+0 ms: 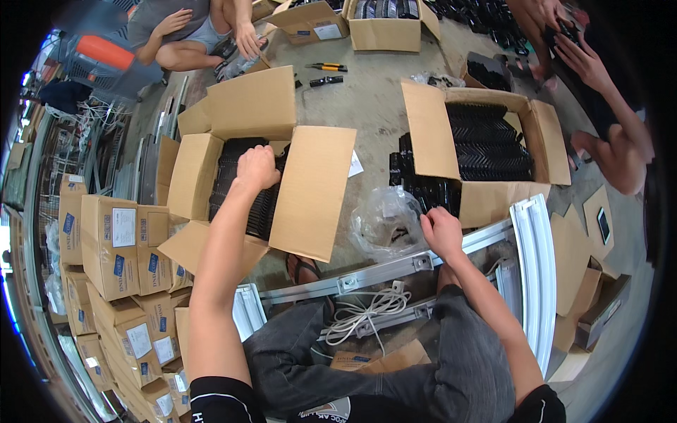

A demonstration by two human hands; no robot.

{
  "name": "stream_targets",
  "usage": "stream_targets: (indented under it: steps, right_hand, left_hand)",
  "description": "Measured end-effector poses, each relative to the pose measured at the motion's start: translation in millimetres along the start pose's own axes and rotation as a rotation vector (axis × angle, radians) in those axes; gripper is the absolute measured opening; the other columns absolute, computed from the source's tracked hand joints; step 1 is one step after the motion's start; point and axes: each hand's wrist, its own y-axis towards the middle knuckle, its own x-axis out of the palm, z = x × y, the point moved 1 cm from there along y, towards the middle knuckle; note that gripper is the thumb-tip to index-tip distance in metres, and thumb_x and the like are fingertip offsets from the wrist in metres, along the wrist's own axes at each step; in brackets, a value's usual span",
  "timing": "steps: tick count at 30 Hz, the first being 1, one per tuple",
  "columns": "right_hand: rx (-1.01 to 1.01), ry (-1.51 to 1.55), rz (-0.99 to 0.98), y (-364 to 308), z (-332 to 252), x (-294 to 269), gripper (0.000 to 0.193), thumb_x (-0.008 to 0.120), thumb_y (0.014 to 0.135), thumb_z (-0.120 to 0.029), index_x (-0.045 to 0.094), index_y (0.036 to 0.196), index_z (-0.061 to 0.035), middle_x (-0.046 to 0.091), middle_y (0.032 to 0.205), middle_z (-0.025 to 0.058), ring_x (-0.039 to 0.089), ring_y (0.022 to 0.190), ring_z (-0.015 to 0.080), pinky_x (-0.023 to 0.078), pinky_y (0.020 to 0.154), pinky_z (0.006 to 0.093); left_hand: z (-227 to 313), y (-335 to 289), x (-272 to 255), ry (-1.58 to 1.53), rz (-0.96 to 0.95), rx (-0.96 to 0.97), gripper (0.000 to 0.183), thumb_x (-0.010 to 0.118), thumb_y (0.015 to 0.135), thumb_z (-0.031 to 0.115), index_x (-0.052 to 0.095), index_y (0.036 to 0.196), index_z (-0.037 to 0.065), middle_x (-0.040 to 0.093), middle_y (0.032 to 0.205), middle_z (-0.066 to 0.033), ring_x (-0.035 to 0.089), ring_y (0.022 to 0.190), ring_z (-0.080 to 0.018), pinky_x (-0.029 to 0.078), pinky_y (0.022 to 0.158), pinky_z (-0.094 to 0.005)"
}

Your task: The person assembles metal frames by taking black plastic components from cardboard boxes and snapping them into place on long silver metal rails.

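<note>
My left hand (258, 168) reaches into the open cardboard box (310, 190) on the left, its fingers curled down at the rows of black parts (229, 169) packed inside. What those fingers hold is hidden behind the hand. My right hand (443, 234) is closed at the near end of a pile of loose black parts (423, 190), right beside a clear plastic bag (381, 218). Its fingertips are pressed together, and I cannot make out what is between them. Behind that pile stands a second open box (497, 194), filled with stacked black angled pieces (490, 144).
A metal frame (384, 271) crosses before my legs, with a white coiled cable (374, 310) below. Stacked closed cartons (109, 247) stand left. Orange-handled pliers (328, 67) lie on the floor ahead. Two people work at far left and right. A phone (604, 225) lies on cardboard.
</note>
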Motion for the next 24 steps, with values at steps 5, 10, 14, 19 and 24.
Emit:
stream_targets:
  steps: [5, 10, 14, 19, 24]
  right_hand:
    - [0.038, 0.005, -0.006, -3, 9, -2, 0.023, 0.064, 0.090, -0.024, 0.065, 0.079, -0.0038, 0.064, 0.084, 0.0158, 0.065, 0.076, 0.0392, 0.052, 0.069, 0.0496]
    - [0.063, 0.039, -0.006, -4, 16, 1, 0.023, 0.064, 0.091, -0.024, 0.065, 0.080, -0.0034, 0.064, 0.084, 0.0161, 0.065, 0.077, 0.0394, 0.052, 0.069, 0.0492]
    - [0.081, 0.228, 0.005, 0, 16, -2, 0.020, 0.068, 0.089, -0.023, 0.067, 0.084, -0.0032, 0.065, 0.084, 0.0169, 0.064, 0.075, 0.0386, 0.052, 0.068, 0.0462]
    - [0.296, 0.924, -0.384, 17, -31, -39, 0.023, 0.070, 0.094, -0.021, 0.067, 0.108, -0.0023, 0.065, 0.085, -0.0004, 0.057, 0.073, 0.0058, 0.050, 0.062, 0.0251]
    - [0.259, 1.321, -0.683, 27, -106, -55, 0.035, 0.068, 0.096, -0.030, 0.057, 0.118, -0.0056, 0.060, 0.083, -0.0006, 0.051, 0.064, 0.0044, 0.040, 0.054, 0.0206]
  left_hand:
    - [4, -28, -19, -0.008, 0.042, 0.024, 0.046, 0.069, 0.077, 0.025, 0.064, 0.115, 0.000, 0.060, 0.119, -0.0221, 0.061, 0.113, -0.0391, 0.053, 0.095, -0.0476]
    - [-17, -75, -44, -0.304, 0.156, -0.014, 0.032, 0.066, 0.076, 0.018, 0.059, 0.100, -0.002, 0.068, 0.088, -0.0274, 0.065, 0.092, -0.0475, 0.052, 0.081, -0.0514]
    - [-5, -136, -88, -0.764, 0.236, 0.019, 0.021, 0.059, 0.078, 0.007, 0.059, 0.098, -0.001, 0.056, 0.065, -0.0090, 0.054, 0.054, -0.0147, 0.044, 0.053, -0.0341]
    - [101, -180, -103, -1.518, -0.012, 0.044, 0.031, 0.060, 0.082, 0.003, 0.056, 0.113, 0.002, 0.056, 0.071, 0.0020, 0.048, 0.048, -0.0043, 0.038, 0.041, -0.0223]
    - [168, -167, -40, -1.617, -0.458, 0.135, 0.030, 0.069, 0.084, 0.004, 0.053, 0.109, 0.004, 0.055, 0.070, 0.0003, 0.050, 0.048, -0.0067, 0.042, 0.042, -0.0237]
